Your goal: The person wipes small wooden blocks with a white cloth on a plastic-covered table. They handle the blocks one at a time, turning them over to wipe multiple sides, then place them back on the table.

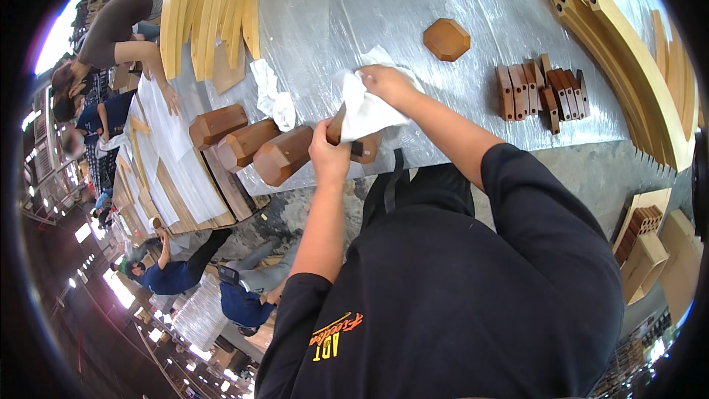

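Observation:
My left hand [329, 154] is closed around a brown wooden piece [337, 124] at the near edge of the plastic-covered table [332, 22]. With my right hand [388, 86] I press a white cloth [369, 112] against that piece, and the cloth hides most of it. A brown faceted wooden block [367, 149] lies just beyond my left hand, partly covered by the cloth. To the left rest several more faceted blocks, the closest being a thick brown block [283, 157]. Another crumpled white cloth [272, 96] lies behind them.
Long pale curved slats [214, 11] lie at the far left, and curved wooden rails [628, 66] at the right. An octagonal brown piece [447, 39] and several small dark wooden blocks [543, 92] sit right of my hands. A person [118, 37] leans over a neighbouring table at left.

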Motion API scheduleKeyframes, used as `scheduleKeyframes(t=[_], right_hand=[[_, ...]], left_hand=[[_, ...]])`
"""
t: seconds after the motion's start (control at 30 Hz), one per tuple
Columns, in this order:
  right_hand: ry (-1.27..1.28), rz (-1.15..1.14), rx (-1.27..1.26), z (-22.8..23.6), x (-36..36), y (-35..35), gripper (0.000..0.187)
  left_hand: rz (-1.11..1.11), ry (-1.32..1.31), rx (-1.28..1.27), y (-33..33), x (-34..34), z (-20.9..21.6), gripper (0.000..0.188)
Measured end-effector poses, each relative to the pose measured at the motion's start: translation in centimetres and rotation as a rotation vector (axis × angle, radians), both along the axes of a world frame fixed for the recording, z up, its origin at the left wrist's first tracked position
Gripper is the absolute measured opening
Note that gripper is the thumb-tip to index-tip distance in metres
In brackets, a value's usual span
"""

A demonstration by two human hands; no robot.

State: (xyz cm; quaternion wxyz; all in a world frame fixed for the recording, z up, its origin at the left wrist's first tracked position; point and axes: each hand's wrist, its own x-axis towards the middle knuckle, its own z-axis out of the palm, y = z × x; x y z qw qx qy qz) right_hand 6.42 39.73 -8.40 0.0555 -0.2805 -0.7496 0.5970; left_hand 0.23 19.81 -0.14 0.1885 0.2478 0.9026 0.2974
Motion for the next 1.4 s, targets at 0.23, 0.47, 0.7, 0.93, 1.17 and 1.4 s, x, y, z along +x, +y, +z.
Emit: scheduleKeyframes(t=[0.23,0.47,0.7,0.93,1.17,1.4], right_hand=[[0.214,0.274,0.212,2.4,0.8,-4.5,0.042],[0.039,0.808,0.659,10.8,1.8,-4.5,0.04],[-0.495,0.327,1.006,12.2,1.7,3.4,0.051],[-0.269,-0.018,0.607,15.6,4.7,0.1,0.046],[-0.231,-0.118,0.62,11.5,4.0,-4.1,0.058],[-0.01,0.363,1.006,11.4,0.6,-9.6,0.049]], left_hand=[[-0.008,0.045,0.227,-3.3,0.9,-2.4,0.049],[0.135,-0.059,0.247,-3.8,3.0,-3.1,0.067],[-0.115,-0.514,0.431,4.2,-1.1,-2.7,0.062],[-0.208,-0.824,0.651,2.5,-1.8,-3.6,0.103],[-0.484,-0.931,0.892,1.5,-1.1,-8.1,0.104],[-0.638,-0.282,0.77,2.9,-2.5,-8.0,0.082]])
